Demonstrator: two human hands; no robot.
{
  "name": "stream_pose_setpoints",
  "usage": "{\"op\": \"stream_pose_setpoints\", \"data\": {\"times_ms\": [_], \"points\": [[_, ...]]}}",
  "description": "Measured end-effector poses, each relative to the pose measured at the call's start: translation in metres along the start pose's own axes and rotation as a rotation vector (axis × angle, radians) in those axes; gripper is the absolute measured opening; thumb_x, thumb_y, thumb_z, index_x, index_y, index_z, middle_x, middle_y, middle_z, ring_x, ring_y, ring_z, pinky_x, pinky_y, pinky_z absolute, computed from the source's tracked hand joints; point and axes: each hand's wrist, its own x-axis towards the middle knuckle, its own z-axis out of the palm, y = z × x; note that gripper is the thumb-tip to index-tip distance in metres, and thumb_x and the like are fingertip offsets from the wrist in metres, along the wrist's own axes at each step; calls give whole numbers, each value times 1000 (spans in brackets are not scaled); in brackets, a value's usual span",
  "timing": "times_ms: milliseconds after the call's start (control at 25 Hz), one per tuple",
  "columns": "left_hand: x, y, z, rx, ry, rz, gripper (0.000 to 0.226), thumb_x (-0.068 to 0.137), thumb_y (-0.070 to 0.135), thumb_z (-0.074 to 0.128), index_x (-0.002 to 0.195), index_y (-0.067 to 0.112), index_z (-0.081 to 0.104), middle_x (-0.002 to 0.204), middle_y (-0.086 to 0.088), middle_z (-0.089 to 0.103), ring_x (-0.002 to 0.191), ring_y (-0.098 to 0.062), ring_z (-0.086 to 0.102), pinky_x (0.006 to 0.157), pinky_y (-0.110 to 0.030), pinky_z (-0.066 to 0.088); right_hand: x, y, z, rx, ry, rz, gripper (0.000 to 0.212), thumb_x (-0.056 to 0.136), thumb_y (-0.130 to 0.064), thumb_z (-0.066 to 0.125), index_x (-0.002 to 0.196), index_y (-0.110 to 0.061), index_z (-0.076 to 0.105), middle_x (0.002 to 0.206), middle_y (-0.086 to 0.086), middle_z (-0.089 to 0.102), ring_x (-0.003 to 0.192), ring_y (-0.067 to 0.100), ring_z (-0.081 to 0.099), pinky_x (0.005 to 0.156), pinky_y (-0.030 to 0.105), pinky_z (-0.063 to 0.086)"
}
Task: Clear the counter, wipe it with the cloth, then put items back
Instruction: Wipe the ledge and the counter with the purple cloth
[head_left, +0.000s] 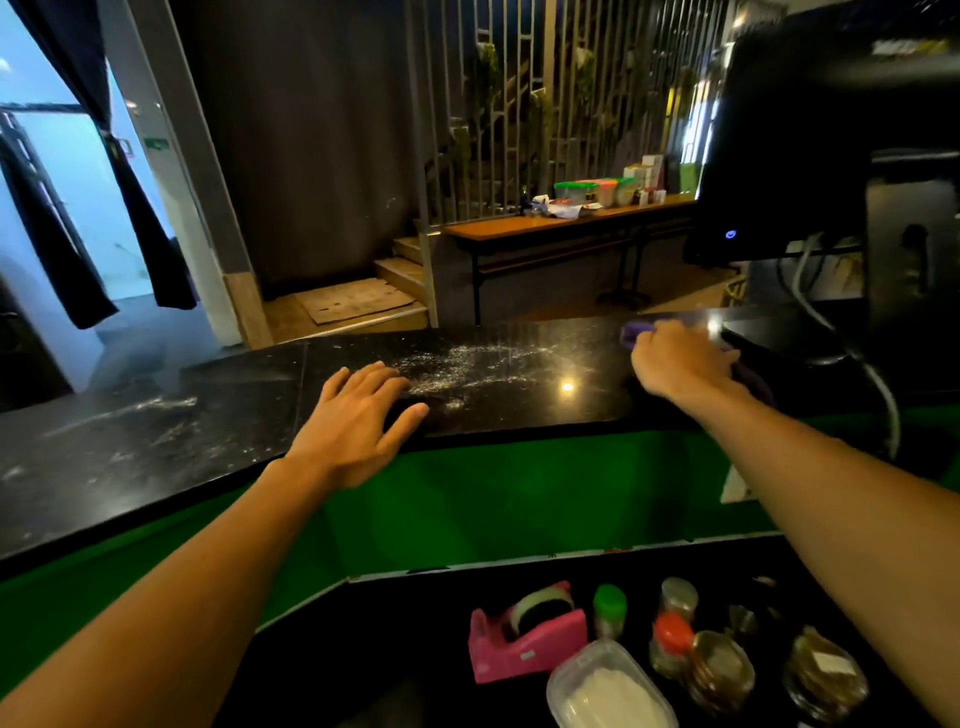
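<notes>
The black stone surface (519, 395) is bare of objects along its whole visible length, which fits the wiping stage of the task: only a scatter of pale streaks and droplets shows across its middle and toward its left end.

The right hand (680, 364) is near the surface's far right corner, just in front of the monitor's base (831, 358). Its grip is clamped on the purple cloth (636, 332), fingers curled down over it so the cloth is pressed flat against the stone; a bit of cloth shows beyond the knuckles at the far edge and another bit behind the wrist. That hold looks meant for pushing the cloth along under pressure.

The left hand (363, 421) lies palm down at the near edge, about the middle of the surface, its grip spread apart and holding nothing. It seems placed there to brace the body while the other arm reaches far.

The cleared items stand on the lower black shelf (395, 613) below the near edge, behind the green panel, probably so they stay close for putting back. Counted: one pink tape dispenser (524, 644), one clear lidded tub (608, 686) with white contents, one small green-capped bottle (610, 608), one red-capped jar (672, 642), one grey-lidded jar (679, 597) behind it, and two round dark jars (722, 670) at the right. A further small object behind them is too dim to name.

One cloth, two hands, one monitor (810, 135).
</notes>
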Motion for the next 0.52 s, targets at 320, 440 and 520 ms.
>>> {"op": "stream_pose_setpoints", "data": {"times_ms": [320, 440, 520], "points": [[-5, -7, 1, -167, 171, 3, 68, 92, 64, 18, 128, 18, 54, 131, -3, 56, 130, -18, 43, 109, -37, 25, -19, -96, 44, 19, -430, -218, 74, 95, -58, 8, 144, -12, 41, 156, 16, 29, 144, 36, 22, 115, 57, 15], [-16, -19, -8, -155, 133, -9, 66, 93, 63, 16, 128, 22, 54, 134, 0, 54, 132, -15, 39, 113, -41, 20, -19, -85, 29, -147, -333, -275, 55, 102, -41, 14, 140, -13, 43, 154, 17, 31, 143, 37, 23, 112, 56, 23], [-26, -42, -16, -48, 89, 13, 69, 93, 65, 12, 127, 23, 54, 135, 0, 53, 133, -16, 40, 114, -44, 17, -19, -64, 26, -281, -261, -182, 57, 102, -42, 20, 147, -10, 35, 161, 13, 15, 148, 34, 4, 115, 60, 12]]}}
